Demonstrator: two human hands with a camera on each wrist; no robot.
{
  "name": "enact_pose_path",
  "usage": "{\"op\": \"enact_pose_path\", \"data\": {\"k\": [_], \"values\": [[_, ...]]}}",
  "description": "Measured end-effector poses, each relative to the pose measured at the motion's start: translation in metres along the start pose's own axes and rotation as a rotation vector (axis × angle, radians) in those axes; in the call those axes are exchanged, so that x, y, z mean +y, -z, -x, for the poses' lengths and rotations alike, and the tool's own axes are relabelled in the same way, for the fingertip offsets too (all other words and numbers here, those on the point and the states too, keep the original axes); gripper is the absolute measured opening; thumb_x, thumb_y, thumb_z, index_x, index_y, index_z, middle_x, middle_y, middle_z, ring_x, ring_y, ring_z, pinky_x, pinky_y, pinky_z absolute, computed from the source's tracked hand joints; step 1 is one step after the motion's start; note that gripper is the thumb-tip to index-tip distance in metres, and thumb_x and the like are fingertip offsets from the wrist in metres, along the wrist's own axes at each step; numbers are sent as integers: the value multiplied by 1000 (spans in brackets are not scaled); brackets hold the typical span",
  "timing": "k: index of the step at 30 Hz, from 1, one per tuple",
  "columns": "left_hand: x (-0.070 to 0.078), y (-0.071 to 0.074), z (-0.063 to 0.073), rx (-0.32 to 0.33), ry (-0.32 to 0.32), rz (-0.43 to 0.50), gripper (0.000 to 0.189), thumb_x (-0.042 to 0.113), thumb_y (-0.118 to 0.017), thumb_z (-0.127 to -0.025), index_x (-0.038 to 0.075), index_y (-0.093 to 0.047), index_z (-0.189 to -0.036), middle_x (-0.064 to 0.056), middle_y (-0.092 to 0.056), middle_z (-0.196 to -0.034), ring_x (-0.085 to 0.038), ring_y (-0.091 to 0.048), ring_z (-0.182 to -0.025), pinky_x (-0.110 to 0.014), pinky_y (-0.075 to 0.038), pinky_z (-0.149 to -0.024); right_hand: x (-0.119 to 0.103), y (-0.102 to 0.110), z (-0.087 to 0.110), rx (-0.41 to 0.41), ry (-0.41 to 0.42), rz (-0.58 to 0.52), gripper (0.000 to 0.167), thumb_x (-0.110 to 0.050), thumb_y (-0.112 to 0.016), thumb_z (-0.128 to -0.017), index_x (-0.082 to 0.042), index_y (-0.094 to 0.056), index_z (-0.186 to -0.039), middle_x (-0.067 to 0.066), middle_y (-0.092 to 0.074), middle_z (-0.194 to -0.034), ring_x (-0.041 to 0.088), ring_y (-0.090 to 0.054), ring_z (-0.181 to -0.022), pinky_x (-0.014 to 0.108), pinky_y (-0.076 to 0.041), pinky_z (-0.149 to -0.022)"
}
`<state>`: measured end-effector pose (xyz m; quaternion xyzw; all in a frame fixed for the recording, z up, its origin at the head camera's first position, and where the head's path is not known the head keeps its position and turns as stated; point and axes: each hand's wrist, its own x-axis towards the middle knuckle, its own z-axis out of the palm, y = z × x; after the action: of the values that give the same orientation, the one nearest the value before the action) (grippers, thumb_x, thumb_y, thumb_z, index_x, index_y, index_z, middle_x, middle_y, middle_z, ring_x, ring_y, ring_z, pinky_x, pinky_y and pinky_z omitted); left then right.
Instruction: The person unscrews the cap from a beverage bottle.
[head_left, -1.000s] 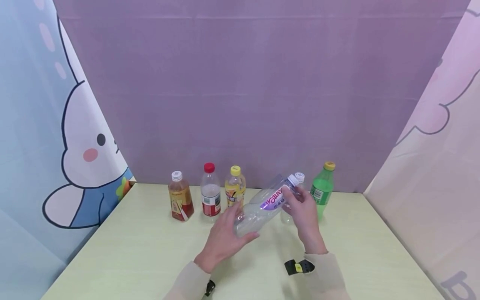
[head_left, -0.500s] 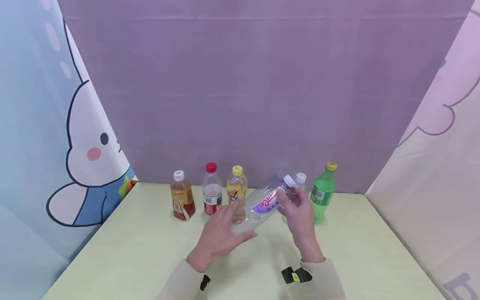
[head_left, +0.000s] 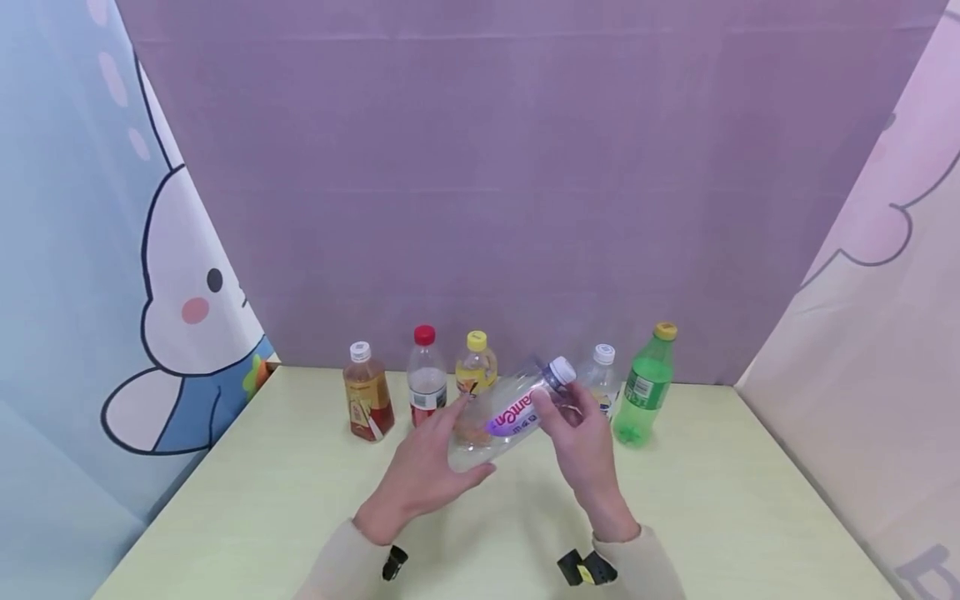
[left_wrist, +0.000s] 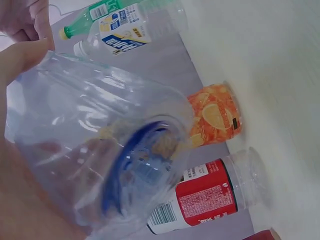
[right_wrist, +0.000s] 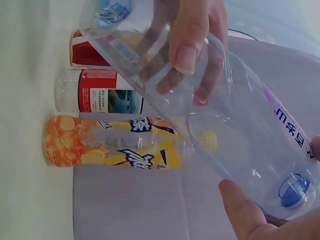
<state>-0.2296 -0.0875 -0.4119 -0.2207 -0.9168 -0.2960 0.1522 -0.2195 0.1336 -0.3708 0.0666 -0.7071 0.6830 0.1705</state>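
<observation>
Here's the tabletop, pale yellow-green and smooth, and five bottles stand upright in a loose row along its far side! Over at half past ten, it's the amber bottle with the white cap. Round to eleven, the red-capped bottle, red and white label, standing apart from its neighbour. Straight up at twelve, the yellow-capped bottle, orange slices printed around its base! On to half past twelve, the clear bottle, white cap on top, and right beside it at one o'clock, the green bottle under a yellow cap. Whether those last two touch, can't tell!
</observation>
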Motion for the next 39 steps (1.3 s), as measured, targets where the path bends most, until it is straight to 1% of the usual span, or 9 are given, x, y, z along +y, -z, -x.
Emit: {"op": "enact_pose_path", "data": {"k": [8,13,16,20,23,28,31,36,39], "values": [[-3,7,0,23,-64,27,94,40,-88,-77,9,-41,-153,-7,-58,-142,-26,-57,-126,-49,-51,-100,-1,-5,7,2,19,3,48,-20,-72,-96,3,-55,-135,18,-62,-119,30,-66,-111,26,-57,-88],[-7,14,-1,10,-78,26,93,37,-89,-76,12,-42,-152,-5,-59,-140,-24,-58,-124,-47,-51,-100,-2,-8,9,-7,33,20,45,-19,-72,-96,2,-56,-133,17,-63,-120,28,-65,-111,25,-56,-89],[-10,18,-2,11,-83,13,93,36,-90,-75,11,-43,-151,-6,-59,-139,-24,-58,-122,-47,-51,-100,-3,-7,8,-43,29,18,44,-18,-73,-95,1,-56,-131,17,-62,-120,30,-66,-111,27,-57,-88],[-15,22,-1,15,-78,-12,92,34,-90,-74,10,-44,-150,-6,-60,-137,-24,-58,-120,-46,-51,-99,-4,-3,6,-121,10,56,46,-20,-74,-95,0,-56,-132,17,-62,-123,31,-67,-110,31,-58,-88],[-19,24,-1,9,-75,-33,90,33,-90,-75,9,-45,-149,-8,-60,-137,-24,-59,-119,-47,-51,-100,-5,3,4,-149,-4,90,49,-22,-73,-95,0,-56,-135,17,-63,-126,31,-66,-112,32,-58,-89],[-24,22,0,-8,-71,-64,88,34,-89,-76,8,-46,-148,-8,-60,-136,-24,-58,-119,-47,-51,-101,-7,15,1,-119,-16,81,51,-20,-71,-97,3,-53,-139,20,-63,-125,28,-65,-110,31,-59,-85],[-27,21,-1,-12,-81,-81,87,33,-89,-75,8,-46,-147,-9,-61,-135,-25,-59,-118,-47,-51,-100,-10,22,-3,-92,-26,84,46,-20,-69,-99,3,-55,-137,23,-64,-122,27,-66,-105,29,-60,-82],[-30,20,-2,-18,-88,-95,86,31,-90,-73,9,-48,-145,-7,-63,-129,-24,-60,-113,-46,-53,-95,-11,29,-7,-91,-39,145,41,-21,-67,-100,2,-60,-132,23,-68,-115,27,-71,-93,28,-60,-78],[-31,20,-2,-33,-79,-93,87,30,-91,-72,9,-48,-145,-4,-63,-128,-22,-60,-111,-44,-53,-93,-9,30,-9,-98,-57,169,39,-23,-67,-100,1,-62,-130,21,-69,-111,27,-71,-88,30,-61,-75]]}}
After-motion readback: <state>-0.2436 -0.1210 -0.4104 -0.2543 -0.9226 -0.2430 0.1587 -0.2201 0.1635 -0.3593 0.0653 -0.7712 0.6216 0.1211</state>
